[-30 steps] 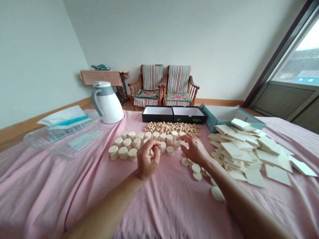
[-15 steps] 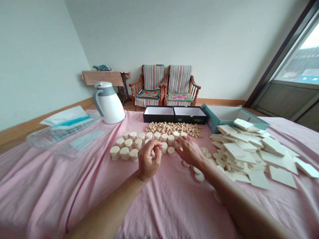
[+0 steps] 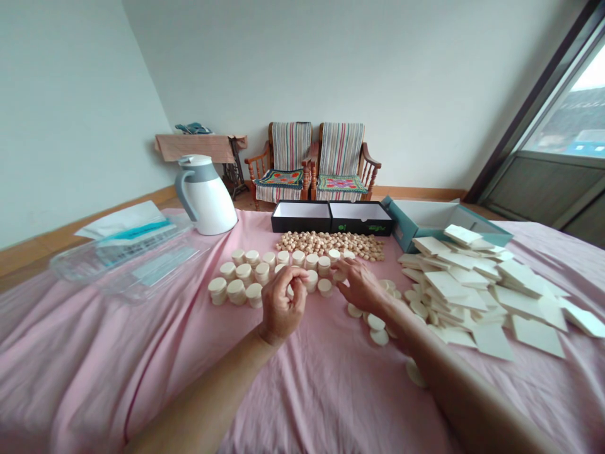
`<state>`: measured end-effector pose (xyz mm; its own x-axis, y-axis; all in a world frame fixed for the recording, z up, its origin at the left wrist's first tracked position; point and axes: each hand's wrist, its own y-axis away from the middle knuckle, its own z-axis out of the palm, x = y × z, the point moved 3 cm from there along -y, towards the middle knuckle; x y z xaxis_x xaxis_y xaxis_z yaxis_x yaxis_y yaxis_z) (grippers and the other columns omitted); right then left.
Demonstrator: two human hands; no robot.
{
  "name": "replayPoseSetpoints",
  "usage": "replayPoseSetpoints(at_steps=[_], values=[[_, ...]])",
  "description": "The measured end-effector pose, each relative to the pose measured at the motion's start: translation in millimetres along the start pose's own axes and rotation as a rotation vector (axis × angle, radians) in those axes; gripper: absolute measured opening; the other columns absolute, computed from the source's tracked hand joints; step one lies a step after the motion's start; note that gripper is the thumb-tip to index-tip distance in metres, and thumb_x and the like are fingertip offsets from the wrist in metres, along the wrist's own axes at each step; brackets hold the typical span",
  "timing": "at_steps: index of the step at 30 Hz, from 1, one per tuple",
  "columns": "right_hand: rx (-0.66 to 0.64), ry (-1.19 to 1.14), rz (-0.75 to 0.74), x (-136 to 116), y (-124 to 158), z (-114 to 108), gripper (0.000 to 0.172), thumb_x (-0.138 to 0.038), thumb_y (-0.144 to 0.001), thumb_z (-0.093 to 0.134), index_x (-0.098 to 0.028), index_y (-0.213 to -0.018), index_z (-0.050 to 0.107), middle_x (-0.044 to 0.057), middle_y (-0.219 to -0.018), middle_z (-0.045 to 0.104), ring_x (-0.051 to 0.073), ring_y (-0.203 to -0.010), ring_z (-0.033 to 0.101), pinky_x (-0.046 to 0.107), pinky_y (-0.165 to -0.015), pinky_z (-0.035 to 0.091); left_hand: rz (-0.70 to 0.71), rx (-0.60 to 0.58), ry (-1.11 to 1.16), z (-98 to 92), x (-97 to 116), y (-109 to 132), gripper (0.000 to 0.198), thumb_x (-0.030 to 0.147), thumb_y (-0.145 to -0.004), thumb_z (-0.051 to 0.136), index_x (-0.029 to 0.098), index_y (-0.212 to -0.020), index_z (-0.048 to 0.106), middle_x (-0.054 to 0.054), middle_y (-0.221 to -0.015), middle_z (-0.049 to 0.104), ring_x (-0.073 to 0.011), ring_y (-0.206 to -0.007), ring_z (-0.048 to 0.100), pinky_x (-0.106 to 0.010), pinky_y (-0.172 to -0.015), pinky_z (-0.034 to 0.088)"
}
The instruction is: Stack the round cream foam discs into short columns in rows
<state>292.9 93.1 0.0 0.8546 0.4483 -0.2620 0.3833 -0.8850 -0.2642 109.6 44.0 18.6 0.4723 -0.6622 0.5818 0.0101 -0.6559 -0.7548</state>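
Observation:
My left hand (image 3: 280, 302) is curled in a pinch around a small stack of cream round discs, just in front of the rows of stacked discs (image 3: 246, 277) on the pink cloth (image 3: 302, 391). My right hand (image 3: 360, 285) lies palm down to the right of it, its fingertips reaching the right end of the stacked rows. What its fingers hold, if anything, is hidden. Loose flat discs (image 3: 378, 323) lie scattered under and beside my right wrist. A heap of small wooden beads (image 3: 331, 243) sits behind the stacks.
A pile of cream square tiles (image 3: 482, 290) fills the right side beside a teal box (image 3: 425, 221). Two open black boxes (image 3: 331, 217) stand behind the beads. A white jug (image 3: 205, 195) and a clear plastic tray (image 3: 123, 255) are on the left. Two striped armchairs (image 3: 314, 164) stand by the wall.
My right hand has slid left, from the loose discs toward the right end of the stacked rows. My left hand has stayed in place, still pinched.

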Motion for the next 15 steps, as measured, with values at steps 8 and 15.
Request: replayPoseSetpoints(at_steps=[8, 15], values=[[-0.060, 0.127, 0.238, 4, 12, -13, 0.030, -0.012, -0.076, 0.046, -0.015, -0.104, 0.052, 0.009, -0.091, 0.067, 0.019, -0.084, 0.060, 0.026, -0.067, 0.035, -0.001, -0.007, -0.008, 0.4, 0, 0, 0.014, 0.010, -0.081, 0.046, 0.017, -0.081, 0.058, -0.002, -0.074, 0.065, -0.0121, -0.065, 0.063, -0.023, -0.064, 0.049], [-0.047, 0.140, 0.215, 2, 7, -7, 0.029, -0.012, -0.078, 0.044, -0.016, -0.105, 0.055, 0.008, -0.087, 0.069, 0.020, -0.083, 0.061, 0.027, -0.069, 0.034, -0.015, -0.023, -0.010, 1.4, -3, 1, 0.014, 0.010, -0.081, 0.046, 0.018, -0.082, 0.058, -0.002, -0.074, 0.065, -0.0127, -0.066, 0.063, -0.024, -0.064, 0.049]])
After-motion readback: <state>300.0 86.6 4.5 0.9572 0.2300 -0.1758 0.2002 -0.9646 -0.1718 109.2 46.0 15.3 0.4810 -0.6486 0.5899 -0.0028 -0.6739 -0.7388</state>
